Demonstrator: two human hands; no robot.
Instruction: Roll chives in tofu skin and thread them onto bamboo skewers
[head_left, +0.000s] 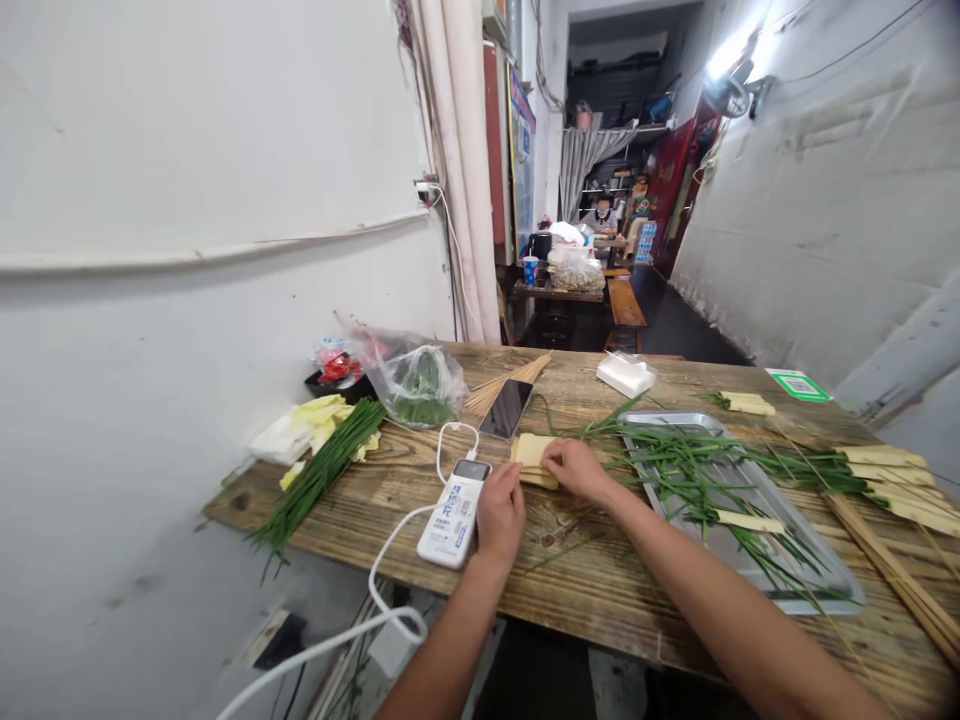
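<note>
A small stack of pale yellow tofu skin sheets (534,452) lies on the wooden table in front of me. At its left edge, my left hand (501,512) has its fingers pinched together on a sheet. My right hand (576,468) grips the right side of the sheets between thumb and fingers. Close beside my left hand is a white power bank (452,520) with a white cable plugged in. A dark phone (507,408) rests just behind the sheets. To the right, loose green chives (686,460) spread over a metal tray (814,545).
Tofu rolls with chives (892,475) lie at the right, near bamboo skewers (892,560). More skewers (510,380) sit behind the phone. A chive bundle (322,475) and a plastic bag (420,380) are at left. A white tissue pack (626,373) stands at the back. Someone sits far off.
</note>
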